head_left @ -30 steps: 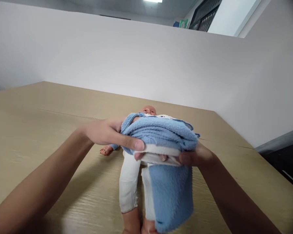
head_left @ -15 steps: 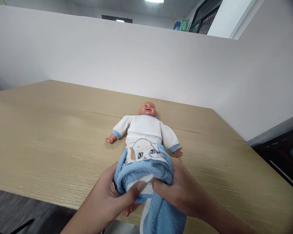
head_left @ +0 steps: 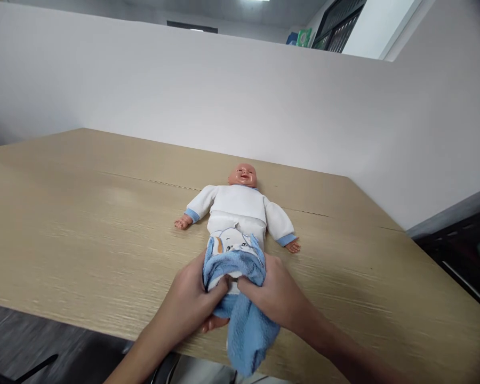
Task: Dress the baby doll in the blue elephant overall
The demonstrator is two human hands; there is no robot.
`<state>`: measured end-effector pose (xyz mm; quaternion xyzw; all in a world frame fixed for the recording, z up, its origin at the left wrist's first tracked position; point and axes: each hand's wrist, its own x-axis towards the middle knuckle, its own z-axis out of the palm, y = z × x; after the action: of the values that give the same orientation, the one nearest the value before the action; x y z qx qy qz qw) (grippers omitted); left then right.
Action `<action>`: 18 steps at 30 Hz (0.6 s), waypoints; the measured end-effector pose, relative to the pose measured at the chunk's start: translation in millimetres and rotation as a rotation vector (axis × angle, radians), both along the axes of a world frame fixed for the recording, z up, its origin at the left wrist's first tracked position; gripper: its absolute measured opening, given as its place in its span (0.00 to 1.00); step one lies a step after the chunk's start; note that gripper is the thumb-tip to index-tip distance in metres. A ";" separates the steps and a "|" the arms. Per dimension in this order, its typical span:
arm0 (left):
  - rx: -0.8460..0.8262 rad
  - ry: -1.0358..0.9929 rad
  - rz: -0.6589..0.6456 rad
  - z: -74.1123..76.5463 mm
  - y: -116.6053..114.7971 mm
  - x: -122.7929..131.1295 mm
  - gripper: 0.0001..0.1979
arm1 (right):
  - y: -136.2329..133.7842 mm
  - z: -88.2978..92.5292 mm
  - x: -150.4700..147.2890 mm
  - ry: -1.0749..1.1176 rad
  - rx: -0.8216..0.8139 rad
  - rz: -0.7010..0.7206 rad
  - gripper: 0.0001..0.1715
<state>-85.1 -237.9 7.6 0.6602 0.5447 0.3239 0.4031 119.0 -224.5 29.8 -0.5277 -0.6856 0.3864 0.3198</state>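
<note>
A baby doll [head_left: 240, 200] in a white top with blue cuffs lies on its back, head toward the wall. Over its lower body is a bunched blue fleece garment [head_left: 250, 333] with an animal face in white, most likely pants. My left hand [head_left: 194, 290] grips the garment's left side, thumb pressed on the gathered cloth. On the other side my right hand [head_left: 270, 290] holds it the same way, the two thumbs nearly meeting. One length of blue cloth hangs down toward the table's front edge. A doll foot [head_left: 215, 323] shows below my left hand; the other leg is hidden.
The doll rests on a wide wooden table [head_left: 104, 240] with a seam across it. Behind stands a white partition wall [head_left: 224, 101]. Dark floor [head_left: 44, 341] shows at the lower left, and a dark object [head_left: 460, 250] stands past the table's right edge.
Both hands have drawn closer together and slightly toward the doll, bunching the garment narrower. The hanging cloth has risen a little and more of the doll's white waist shows.
</note>
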 end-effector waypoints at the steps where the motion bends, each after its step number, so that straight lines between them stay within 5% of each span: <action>1: 0.006 0.015 -0.002 1.5 6.0 0.1 0.15 | 3.6 -1.7 -0.3 -0.002 0.015 -0.017 0.09; 10: 0.067 0.218 0.089 24.6 47.3 -1.8 0.12 | 52.8 -0.3 -0.3 -0.079 -0.009 -0.072 0.15; 18: -0.031 -0.074 -0.050 36.5 11.7 -20.5 0.22 | 32.2 52.9 -0.6 -0.146 -0.093 0.121 0.10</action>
<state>-105.6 -226.1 44.1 0.6549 0.5178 0.3294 0.4411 118.5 -192.4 82.7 -0.5263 -0.7190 0.3969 0.2202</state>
